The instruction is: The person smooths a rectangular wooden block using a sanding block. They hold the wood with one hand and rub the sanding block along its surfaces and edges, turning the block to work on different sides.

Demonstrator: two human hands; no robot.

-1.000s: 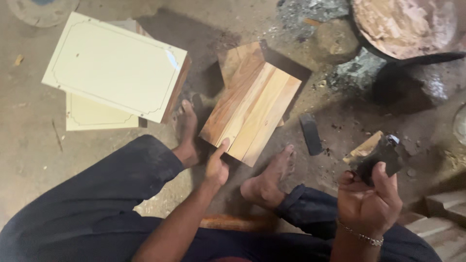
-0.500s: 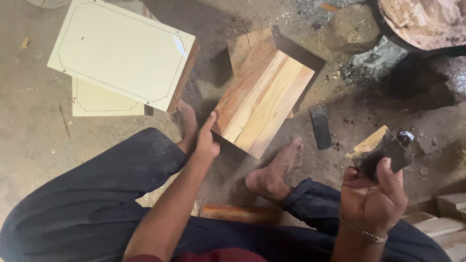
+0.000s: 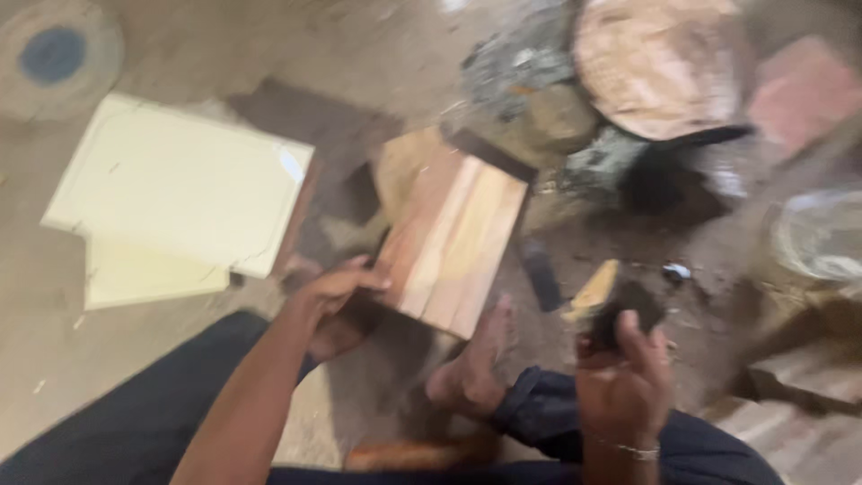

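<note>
Left hand (image 3: 337, 286): fingers curled over the near left edge of a wooden block (image 3: 449, 238), gripping it. Wooden block: flat, made of joined strips in pale and reddish tones, lying tilted on the floor (image 3: 54, 359) between the person's two bare feet, the right foot (image 3: 471, 364) just below its lower corner. Right hand (image 3: 624, 382): closed around a small dark tool (image 3: 624, 310) with a pale wooden piece at its upper end, held up to the right of the block, well apart from it; picture blurred, exact kind of tool not clear. Cream-coloured panels (image 3: 175, 193): two, stacked, lying on the floor left of the block. Round pan (image 3: 664, 67): upper right, beside dark rubble. Dark flat piece (image 3: 541, 278): on the floor between block and right hand.
</note>
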